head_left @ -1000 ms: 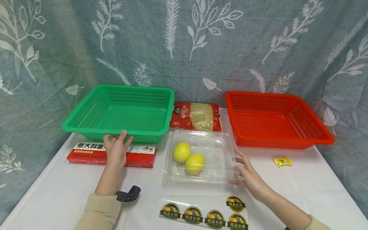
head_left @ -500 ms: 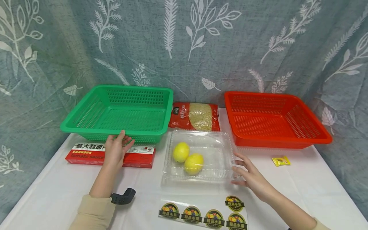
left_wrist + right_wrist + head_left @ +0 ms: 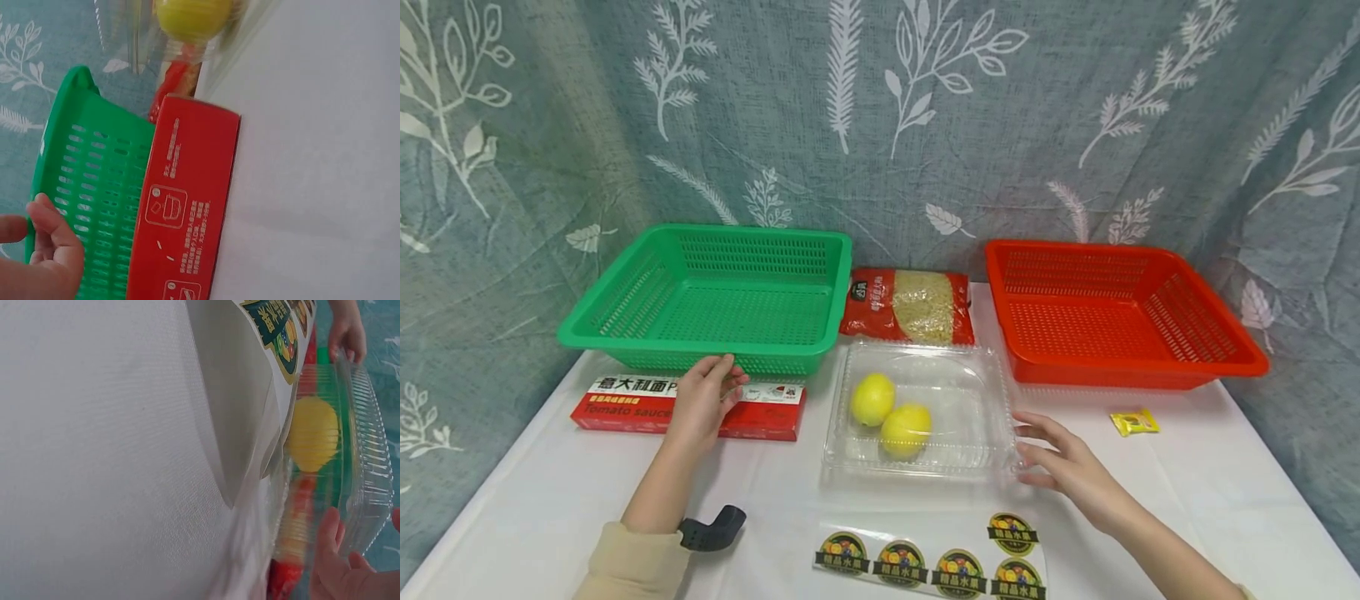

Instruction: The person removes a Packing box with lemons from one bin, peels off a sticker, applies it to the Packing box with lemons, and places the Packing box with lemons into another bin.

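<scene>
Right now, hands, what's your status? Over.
Left hand open, resting on the red sauce box by the green basket. Right hand open, fingertips at the clear lemon box. Nothing blocking either hand.

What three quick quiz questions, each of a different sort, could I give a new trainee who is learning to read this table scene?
1. True or false: the clear plastic box holds two lemons.
2. Which thing is the left hand over? A) red box of tomato sauce pasta B) sticker sheet C) red basket
3. Fill in: the right hand has its fingers at the ____ end of the clear plastic box.

Key: 1 true; 2 A; 3 right. The green basket lies just beyond the left hand.
</scene>
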`<state>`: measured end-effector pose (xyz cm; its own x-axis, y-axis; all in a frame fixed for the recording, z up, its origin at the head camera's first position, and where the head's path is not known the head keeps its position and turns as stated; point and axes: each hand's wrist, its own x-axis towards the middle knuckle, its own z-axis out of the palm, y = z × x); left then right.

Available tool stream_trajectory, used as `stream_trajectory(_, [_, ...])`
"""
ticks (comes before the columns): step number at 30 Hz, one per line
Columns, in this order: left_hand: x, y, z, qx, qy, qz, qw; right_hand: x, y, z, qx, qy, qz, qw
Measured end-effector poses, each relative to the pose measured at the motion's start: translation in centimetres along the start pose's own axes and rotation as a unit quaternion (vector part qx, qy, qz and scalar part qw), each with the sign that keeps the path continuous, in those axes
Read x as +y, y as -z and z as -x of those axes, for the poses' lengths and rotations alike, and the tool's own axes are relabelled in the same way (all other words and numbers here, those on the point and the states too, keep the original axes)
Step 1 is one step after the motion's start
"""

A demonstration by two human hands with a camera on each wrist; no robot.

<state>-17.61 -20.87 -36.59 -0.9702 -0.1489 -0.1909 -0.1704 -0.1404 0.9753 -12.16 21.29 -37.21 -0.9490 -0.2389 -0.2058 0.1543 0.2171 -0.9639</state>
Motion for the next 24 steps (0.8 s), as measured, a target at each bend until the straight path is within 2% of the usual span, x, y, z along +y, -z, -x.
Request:
stream_trajectory(4, [0.0, -0.4, 0.6, -0.031, -0.001, -0.085, 0.9959, 0.1, 0.4, 0.4, 0.0, 0.01, 0.004, 1.0])
stream_trajectory(9, [0.0, -1.1, 1.8, -0.044, -0.015, -0.156, 0.9867, 0.2, 0.7, 0.9, 0.006, 0.022, 0.016, 1.0])
stream_trajectory(15, [0.0, -1.9, 3.2, -0.061, -0.027, -0.154, 0.9859, 0.4, 1.0, 1.5, 0.006, 0.01, 0.018, 1.0])
stream_trajectory(21, [-0.1, -2.8, 4.7, -0.103, -0.03, -0.129, 0.9858, 0.8, 1.3, 2.0, 0.002, 0.024, 0.037, 0.999])
stream_trajectory(24, [-0.3, -3.3, 5.4, -0.123, -0.042, -0.126, 0.9834, 1.1, 1.6, 2.1, -0.017, 0.04, 0.052, 0.998])
